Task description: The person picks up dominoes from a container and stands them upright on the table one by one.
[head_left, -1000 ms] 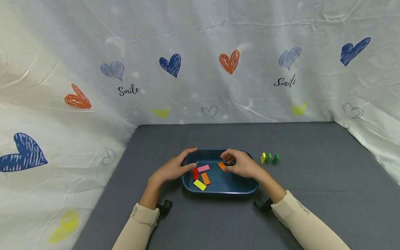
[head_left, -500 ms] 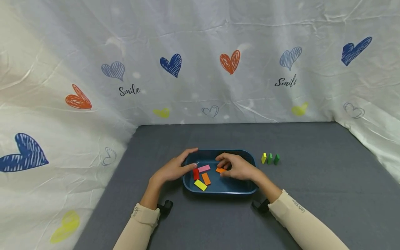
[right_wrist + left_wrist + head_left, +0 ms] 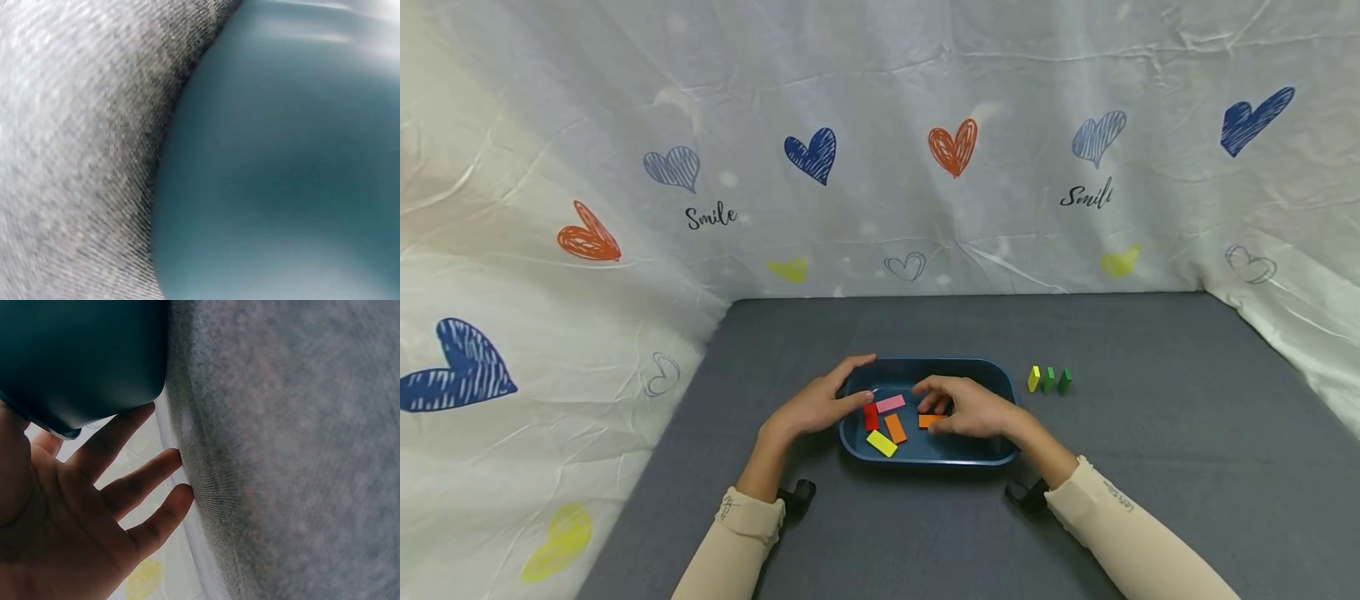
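A dark blue tray (image 3: 955, 450) stands on the grey table. My left hand (image 3: 816, 404) holds its left end, thumb over the rim; in the left wrist view, fingers of the left hand (image 3: 81, 500) spread below the tray's outer wall (image 3: 94, 356), one touching it. Inside the tray my right hand (image 3: 973, 406) pinches an orange domino block (image 3: 929, 421) between thumb and fingers. To its left lie a pink block (image 3: 891, 404), a red block (image 3: 871, 417), a second orange block (image 3: 895, 428) and a yellow block (image 3: 882, 443). The right wrist view shows only the tray's outer wall (image 3: 275, 156) and cloth.
Right of the tray a yellow block (image 3: 1033, 379) and two green blocks (image 3: 1048, 380) stand upright in a row on the grey tablecloth (image 3: 1150, 467). A white curtain (image 3: 880, 208) printed with hearts hangs behind the table and along its sides.
The right hand has moved slightly left and toward the tray's near side with the orange block, which has turned from slanted to nearly crosswise. The left hand stays put.
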Demonstrator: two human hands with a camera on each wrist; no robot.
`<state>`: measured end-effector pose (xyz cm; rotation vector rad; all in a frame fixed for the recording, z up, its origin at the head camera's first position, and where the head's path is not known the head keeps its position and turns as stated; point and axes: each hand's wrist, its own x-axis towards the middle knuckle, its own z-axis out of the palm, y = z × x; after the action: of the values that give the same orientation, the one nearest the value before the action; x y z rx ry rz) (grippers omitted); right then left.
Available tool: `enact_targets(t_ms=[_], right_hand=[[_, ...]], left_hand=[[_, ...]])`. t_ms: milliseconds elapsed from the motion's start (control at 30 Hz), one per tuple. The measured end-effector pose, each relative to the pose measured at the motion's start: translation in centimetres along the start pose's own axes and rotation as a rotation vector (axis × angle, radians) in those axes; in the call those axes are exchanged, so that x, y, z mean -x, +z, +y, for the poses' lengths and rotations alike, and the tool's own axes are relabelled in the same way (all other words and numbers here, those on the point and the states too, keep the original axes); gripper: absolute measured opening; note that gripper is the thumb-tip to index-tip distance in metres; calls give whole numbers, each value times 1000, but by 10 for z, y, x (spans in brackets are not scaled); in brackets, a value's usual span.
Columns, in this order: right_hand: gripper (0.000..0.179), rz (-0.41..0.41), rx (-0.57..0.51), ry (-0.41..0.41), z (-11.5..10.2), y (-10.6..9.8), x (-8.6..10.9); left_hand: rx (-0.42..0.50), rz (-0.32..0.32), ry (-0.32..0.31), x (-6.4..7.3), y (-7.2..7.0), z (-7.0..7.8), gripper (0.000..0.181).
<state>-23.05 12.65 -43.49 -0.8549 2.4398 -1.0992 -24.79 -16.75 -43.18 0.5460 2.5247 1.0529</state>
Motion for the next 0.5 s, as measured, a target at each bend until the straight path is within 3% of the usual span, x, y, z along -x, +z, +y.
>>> enact_targets(t_ms=[500], right_hand=[[42,-14,21,-17,2,1,1]], left_hand=[[-12,7,2,0,1,-1,63]])
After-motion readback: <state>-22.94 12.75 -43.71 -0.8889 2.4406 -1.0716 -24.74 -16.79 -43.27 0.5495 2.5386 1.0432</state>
